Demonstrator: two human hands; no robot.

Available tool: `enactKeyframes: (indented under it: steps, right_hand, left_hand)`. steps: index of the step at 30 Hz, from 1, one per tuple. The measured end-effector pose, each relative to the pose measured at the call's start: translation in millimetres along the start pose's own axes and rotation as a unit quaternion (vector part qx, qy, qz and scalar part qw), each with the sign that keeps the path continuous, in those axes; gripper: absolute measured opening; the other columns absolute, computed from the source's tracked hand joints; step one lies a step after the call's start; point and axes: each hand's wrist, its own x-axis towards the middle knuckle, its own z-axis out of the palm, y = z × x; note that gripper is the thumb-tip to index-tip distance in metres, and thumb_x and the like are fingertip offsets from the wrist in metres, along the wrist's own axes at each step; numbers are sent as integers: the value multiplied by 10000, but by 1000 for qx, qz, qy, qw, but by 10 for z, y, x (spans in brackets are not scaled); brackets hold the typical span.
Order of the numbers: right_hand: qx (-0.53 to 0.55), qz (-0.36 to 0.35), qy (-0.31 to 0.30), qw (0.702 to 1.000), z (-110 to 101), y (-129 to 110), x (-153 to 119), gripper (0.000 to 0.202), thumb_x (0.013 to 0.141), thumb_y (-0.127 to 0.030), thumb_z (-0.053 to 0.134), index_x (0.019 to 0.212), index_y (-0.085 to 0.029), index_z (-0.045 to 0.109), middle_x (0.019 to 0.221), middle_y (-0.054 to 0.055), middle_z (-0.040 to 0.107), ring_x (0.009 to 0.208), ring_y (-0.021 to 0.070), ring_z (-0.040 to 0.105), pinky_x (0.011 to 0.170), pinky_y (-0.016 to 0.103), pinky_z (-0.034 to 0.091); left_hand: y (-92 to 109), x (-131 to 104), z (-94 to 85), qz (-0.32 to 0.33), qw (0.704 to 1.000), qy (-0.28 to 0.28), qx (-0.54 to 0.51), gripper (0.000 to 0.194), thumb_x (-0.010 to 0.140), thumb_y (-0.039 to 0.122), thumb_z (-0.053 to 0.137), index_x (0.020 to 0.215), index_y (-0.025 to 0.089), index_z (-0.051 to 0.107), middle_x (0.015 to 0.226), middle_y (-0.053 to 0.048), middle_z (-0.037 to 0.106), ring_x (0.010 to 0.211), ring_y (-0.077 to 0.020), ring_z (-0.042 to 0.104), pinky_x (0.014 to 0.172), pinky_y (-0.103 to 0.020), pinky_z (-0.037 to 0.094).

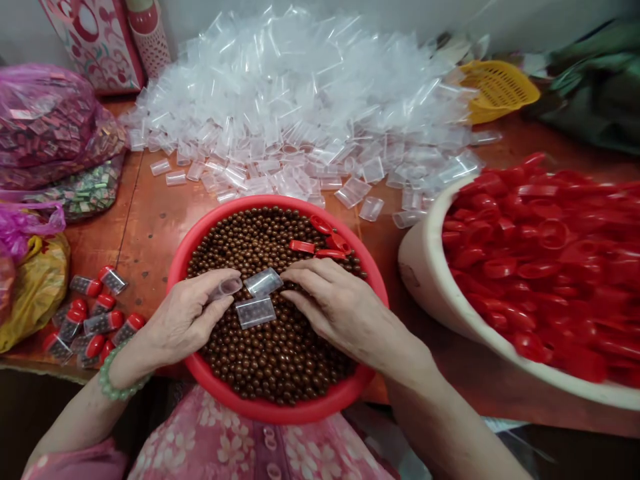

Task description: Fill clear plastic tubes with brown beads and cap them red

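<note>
A round red basin [176, 263] is filled with small brown balls [280, 360]. My left hand [185, 313], at the basin's left side, is closed around a small clear plastic container [229, 287] whose round open end faces the middle. Over the balls, my right hand [335, 300] pinches the right end of a second clear container [263, 283] between thumb and fingers. A third clear container [256, 312] lies on the balls between my hands. Several red plastic caps [337, 242] rest at the back right inside the basin.
Behind the basin rises a big heap of clear containers [310, 100]. To the right, a white tub [425, 260] holds many red caps [540, 267]. Filled, red-capped containers [103, 322] lie at left beside plastic bags [45, 127]. A yellow basket [500, 87] stands behind.
</note>
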Motion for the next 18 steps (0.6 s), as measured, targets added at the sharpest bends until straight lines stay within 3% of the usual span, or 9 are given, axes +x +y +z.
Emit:
enactKeyframes:
  steps: [4,9,13,16,18]
  right_hand:
    - [23,39,-78,996,89,-13,217,230,950,-279,525,1135,-157,589,1072,115,675,1011,256,623,912,404,485]
    - [81,84,-112,987,223,-58,409,174,874,-202,625,1040,-153,617,977,78,679,935,221,629,860,338,482]
    - [66,27,-110,991,252,-91,417,200,871,-174,613,1070,-150,615,1025,88,625,976,222,583,887,349,469]
    - [22,-42,-98,994,248,-134,445,307,893,-193,594,1197,-155,580,1134,112,590,1053,242,534,930,377,445]
    - [-30,-88,-113,989,263,-172,489,261,918,-233,564,1165,-158,605,1105,112,601,1023,256,521,903,391,439]
  left_hand:
    - [-41,-46,20,12,996,15,93,422,984,292,371,1370,140,446,1305,-129,591,1181,-221,573,1048,-397,454]
    - [-166,-30,50,26,990,1,137,576,1001,322,295,1512,73,199,1543,-194,332,1433,-257,321,1191,-461,292]
    - [-255,37,11,61,983,-2,175,510,990,275,336,1444,42,339,1417,-203,471,1326,-257,432,1151,-452,350]
    - [-271,89,-51,71,976,-18,206,364,943,208,446,1282,102,526,1233,-143,608,1164,-252,530,1047,-436,443]
    - [-251,111,-101,69,974,-21,216,306,897,162,508,1196,152,574,1163,-102,648,1102,-241,564,998,-411,468]
